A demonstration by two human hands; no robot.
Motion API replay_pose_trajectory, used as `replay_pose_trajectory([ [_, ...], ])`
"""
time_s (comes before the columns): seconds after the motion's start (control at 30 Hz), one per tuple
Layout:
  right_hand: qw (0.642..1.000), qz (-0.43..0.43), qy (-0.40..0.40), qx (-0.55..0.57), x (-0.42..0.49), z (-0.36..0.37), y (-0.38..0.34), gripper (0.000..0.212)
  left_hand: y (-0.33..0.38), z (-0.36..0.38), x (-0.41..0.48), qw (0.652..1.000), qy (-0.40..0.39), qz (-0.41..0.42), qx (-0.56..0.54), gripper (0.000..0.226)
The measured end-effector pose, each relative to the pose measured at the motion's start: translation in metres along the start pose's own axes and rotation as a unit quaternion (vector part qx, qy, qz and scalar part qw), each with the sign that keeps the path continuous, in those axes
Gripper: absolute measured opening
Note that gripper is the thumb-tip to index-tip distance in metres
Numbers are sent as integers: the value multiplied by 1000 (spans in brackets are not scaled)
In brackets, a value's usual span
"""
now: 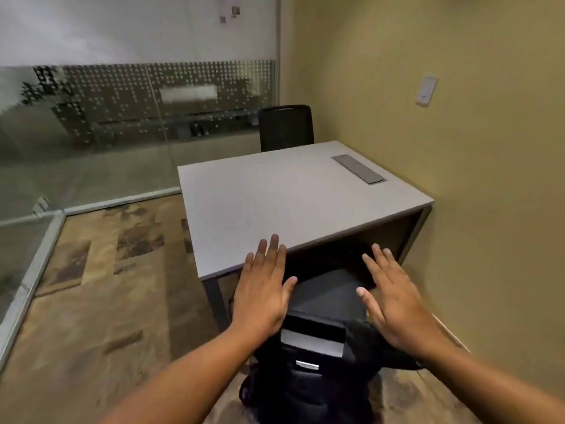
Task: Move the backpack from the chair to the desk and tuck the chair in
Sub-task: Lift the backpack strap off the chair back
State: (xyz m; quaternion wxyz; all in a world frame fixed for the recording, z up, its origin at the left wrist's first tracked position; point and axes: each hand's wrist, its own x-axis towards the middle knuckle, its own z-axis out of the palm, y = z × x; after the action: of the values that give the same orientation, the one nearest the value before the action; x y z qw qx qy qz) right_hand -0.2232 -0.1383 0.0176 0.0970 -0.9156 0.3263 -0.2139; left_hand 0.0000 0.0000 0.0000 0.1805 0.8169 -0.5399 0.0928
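A black backpack stands at the bottom centre, on the near part of a dark chair whose seat reaches under the desk's front edge. The backpack's top gapes and shows a flat grey slab inside. The grey desk lies just beyond, against the right wall. My left hand hovers open, palm down, over the desk's near edge, left of the chair seat. My right hand hovers open, fingers spread, to the right of the seat. Neither hand touches the backpack.
A second black chair stands at the desk's far side. A grey cable flap is set in the desk top near the beige wall. A glass partition runs along the left, with patterned carpet below.
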Motion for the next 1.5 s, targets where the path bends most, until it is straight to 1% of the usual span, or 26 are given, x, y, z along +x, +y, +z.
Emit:
replay_pose_trajectory([
  [0.03,1000,5,-24,1,-9,7,-1,69,0,8,-10,1000,-21,-8,-3,67],
  [0.07,999,-1,-41,-6,-16,15,0,68,-1,16,-19,1000,-27,-10,-7,66],
  [0.13,997,19,-78,-1,-37,36,4,69,-3,39,-42,998,-54,-13,7,66],
  [0.2,994,36,-100,5,-52,50,5,71,-4,52,-54,998,-62,-13,8,68],
  [0.3,991,63,-117,-18,-62,58,3,71,-4,57,-62,998,-67,-20,12,63],
  [0.4,989,71,-122,-49,-66,61,-2,71,2,55,-67,997,-70,-36,-4,55],
  [0.5,989,80,-107,-67,-68,63,-3,67,5,53,-74,997,-58,-44,-24,50],
  [0.67,988,84,-108,-73,-70,65,-2,65,6,54,-79,998,-40,-42,-32,48],
  [0.83,987,85,-112,-77,-70,65,-2,65,5,53,-78,996,-53,-54,-46,52],
  [0.97,987,86,-110,-79,-68,66,-1,66,4,44,-76,987,-54,-90,-120,55],
  [1.03,988,85,-108,-77,-68,66,0,68,3,37,-76,980,-34,-116,-159,59],
  [1.13,987,84,-110,-76,-68,67,1,70,0,27,-84,950,36,-207,-232,61],
  [1.2,987,84,-109,-78,-67,67,2,69,-1,24,-94,918,96,-286,-257,59],
  [1.27,987,84,-108,-82,-67,67,2,68,-2,25,-104,878,119,-360,-293,56],
  [1.33,987,81,-111,-82,-67,67,4,68,-4,31,-111,823,97,-423,-367,54],
  [1.37,987,80,-112,-80,-67,68,5,67,-4,33,-112,788,74,-445,-419,51],
  [1.4,987,79,-112,-78,-66,67,5,67,-5,36,-112,755,49,-457,-469,48],
  [1.43,988,77,-110,-78,-66,68,6,66,-6,38,-112,730,28,-458,-507,43],
  [1.47,988,75,-109,-78,-66,68,6,66,-6,40,-111,717,13,-452,-530,36],
  [1.5,988,74,-107,-79,-65,67,6,66,-7,41,-111,720,2,-440,-537,28],
])
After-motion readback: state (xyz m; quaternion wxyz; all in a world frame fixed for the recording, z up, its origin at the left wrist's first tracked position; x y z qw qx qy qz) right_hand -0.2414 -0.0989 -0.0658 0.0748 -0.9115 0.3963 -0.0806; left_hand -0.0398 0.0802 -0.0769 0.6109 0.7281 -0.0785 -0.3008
